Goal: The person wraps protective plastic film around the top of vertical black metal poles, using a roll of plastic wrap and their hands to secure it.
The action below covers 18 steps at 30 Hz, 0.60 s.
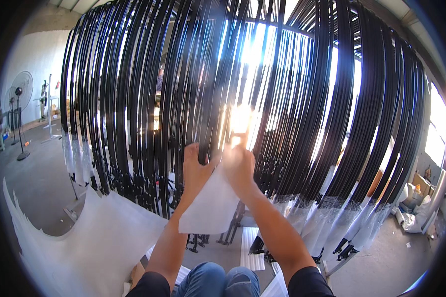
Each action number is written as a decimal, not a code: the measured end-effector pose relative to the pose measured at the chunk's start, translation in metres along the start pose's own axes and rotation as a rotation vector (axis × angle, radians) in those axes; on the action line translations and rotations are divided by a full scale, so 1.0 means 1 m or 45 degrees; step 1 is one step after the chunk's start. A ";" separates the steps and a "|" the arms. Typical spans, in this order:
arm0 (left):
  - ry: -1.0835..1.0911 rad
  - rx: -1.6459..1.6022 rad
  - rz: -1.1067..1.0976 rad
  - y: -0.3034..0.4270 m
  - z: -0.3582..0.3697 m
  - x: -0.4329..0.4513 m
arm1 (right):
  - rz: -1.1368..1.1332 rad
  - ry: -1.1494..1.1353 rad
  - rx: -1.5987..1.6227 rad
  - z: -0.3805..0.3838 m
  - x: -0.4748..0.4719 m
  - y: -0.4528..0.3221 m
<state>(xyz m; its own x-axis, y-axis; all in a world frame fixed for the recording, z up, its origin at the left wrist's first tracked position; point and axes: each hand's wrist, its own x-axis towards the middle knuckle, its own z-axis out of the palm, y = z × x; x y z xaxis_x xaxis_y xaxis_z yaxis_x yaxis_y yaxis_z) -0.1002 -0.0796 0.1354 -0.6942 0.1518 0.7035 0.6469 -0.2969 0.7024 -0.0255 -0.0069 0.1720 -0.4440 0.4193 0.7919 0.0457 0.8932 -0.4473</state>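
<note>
Long black strips (340,122) hang in bundles from a rack in front of me. My left hand (196,169) is around one hanging bundle (207,139), with its thumb near the top of a thin white sheet (208,208). Close beside it, my right hand (239,165) pinches the upper part of that sheet. The sheet drapes down between my forearms, in front of the strips. Bright glare behind the right hand blurs its fingertips. Black fittings (197,243) show at the lower ends of strips below the sheet.
A large stack of white sheets (96,234) with ragged edges lies at lower left. White and clear wrapping (330,219) covers strip ends on the right; similar wraps (76,159) hang at far left. Pedestal fans (19,122) stand leftward. Bags (412,219) lie on the right floor.
</note>
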 end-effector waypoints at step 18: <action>0.500 1.056 0.835 0.006 0.013 0.043 | -0.072 -0.147 -0.056 -0.003 0.037 -0.025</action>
<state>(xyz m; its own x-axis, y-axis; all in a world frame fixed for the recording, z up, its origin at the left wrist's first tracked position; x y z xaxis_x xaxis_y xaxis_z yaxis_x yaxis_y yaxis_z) -0.1219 -0.0628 0.1708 -0.0996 -0.1533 0.9831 0.8315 0.5299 0.1668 -0.0403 -0.0137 0.2136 -0.5467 0.3488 0.7612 0.0557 0.9222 -0.3826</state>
